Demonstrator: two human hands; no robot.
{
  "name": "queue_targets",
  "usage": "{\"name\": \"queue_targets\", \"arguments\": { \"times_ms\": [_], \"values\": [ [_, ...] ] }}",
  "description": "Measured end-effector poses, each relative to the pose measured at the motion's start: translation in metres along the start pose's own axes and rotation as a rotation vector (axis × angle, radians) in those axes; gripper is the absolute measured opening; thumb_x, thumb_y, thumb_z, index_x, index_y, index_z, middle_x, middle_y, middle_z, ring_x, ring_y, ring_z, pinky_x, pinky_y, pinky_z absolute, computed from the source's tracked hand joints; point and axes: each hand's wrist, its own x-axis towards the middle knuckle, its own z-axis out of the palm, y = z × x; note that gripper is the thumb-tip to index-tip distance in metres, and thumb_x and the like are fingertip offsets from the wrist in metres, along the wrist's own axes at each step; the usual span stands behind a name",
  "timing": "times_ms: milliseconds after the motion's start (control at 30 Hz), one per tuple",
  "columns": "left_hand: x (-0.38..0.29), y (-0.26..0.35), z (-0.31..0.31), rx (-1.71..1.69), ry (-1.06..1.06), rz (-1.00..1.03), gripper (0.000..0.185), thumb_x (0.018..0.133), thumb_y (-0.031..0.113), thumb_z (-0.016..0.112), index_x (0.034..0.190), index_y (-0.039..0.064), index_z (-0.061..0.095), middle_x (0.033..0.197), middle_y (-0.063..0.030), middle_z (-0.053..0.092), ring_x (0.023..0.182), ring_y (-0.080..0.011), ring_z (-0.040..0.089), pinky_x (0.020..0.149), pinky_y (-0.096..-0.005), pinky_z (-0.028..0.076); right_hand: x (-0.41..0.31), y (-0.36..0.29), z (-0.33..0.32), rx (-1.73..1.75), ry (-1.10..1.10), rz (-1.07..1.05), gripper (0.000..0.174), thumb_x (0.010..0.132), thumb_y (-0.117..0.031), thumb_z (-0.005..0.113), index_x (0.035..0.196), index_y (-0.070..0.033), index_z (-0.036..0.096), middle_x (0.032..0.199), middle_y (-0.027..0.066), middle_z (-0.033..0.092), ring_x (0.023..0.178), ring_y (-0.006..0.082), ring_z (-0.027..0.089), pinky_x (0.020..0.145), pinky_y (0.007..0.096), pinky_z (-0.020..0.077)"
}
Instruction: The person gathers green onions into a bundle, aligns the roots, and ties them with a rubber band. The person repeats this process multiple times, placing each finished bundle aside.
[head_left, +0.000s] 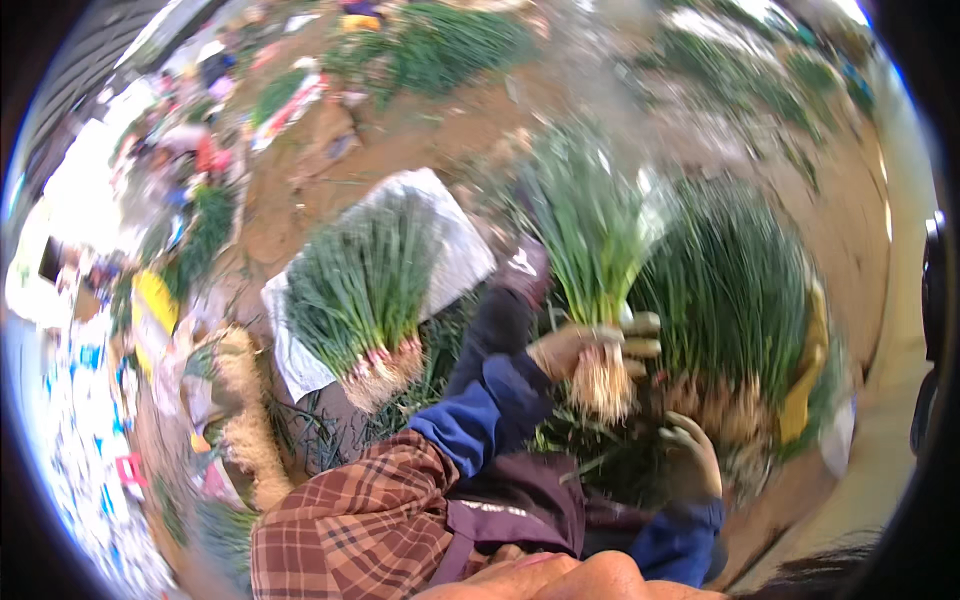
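My left hand (574, 351), in a pale glove, grips a bunch of green onions (600, 285) near its white stems, with the pale roots hanging below. To the lower right, my gloved right hand (694, 450) is apart from the bunch, thumb and fingers spread around nothing visible. Just above it stands a large pile of green onions (720, 300), roots downward in view. Left of my left arm, more green onions (367, 292) with reddish-white bulbs rest on a white plastic sheet (465, 240).
A long row of pale roots (251, 420) lies at the left. Yellow sacking (806, 382) borders the right pile. Loose leaves (322, 435) litter the brown ground (420, 142). Farther off are more green onions (457, 45) and blurred people (202, 150) at upper left.
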Motion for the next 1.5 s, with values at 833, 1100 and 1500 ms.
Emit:
{"name": "queue_targets", "arguments": {
  "times_ms": [833,1100,1500],
  "values": [
    [0.04,-0.134,-0.096,-0.008,0.305,-0.274,0.036,0.088,0.018,0.063,0.117,-0.003,0.059,0.107,-0.0123,0.066,0.085,-0.0144,0.063,0.078,-0.0309,0.053,0.072,0.053,0.048,-0.361,0.451,-0.394,0.024,0.098,-0.025,0.054,0.102,-0.004,0.064,0.081,0.0127,0.066,0.074,0.0176,0.062,0.068,0.0325,0.0511],
    [-0.005,-0.123,-0.093,-0.079,0.345,-0.338,0.022,0.087,0.015,0.064,0.105,0.002,0.061,0.096,-0.0087,0.065,0.087,-0.0216,0.066,0.08,-0.0347,0.055,0.085,0.063,0.03,-0.232,0.522,-0.577,0.043,0.09,-0.029,0.066,0.127,-0.008,0.055,0.107,0.0074,0.062,0.086,0.0133,0.058,0.078,0.0302,0.0508],
    [-0.037,-0.119,-0.093,0.073,0.398,-0.342,0.019,0.085,0.012,0.063,0.1,0.0,0.062,0.076,-0.0075,0.063,0.075,-0.0192,0.065,0.063,-0.0312,0.053,0.098,0.061,0.082,-0.952,0.477,-0.886,0.035,0.092,-0.032,0.06,0.066,-0.009,0.054,0.059,0.0133,0.054,0.052,0.028,0.056,0.05,0.0378,0.0444]
  ]
}}
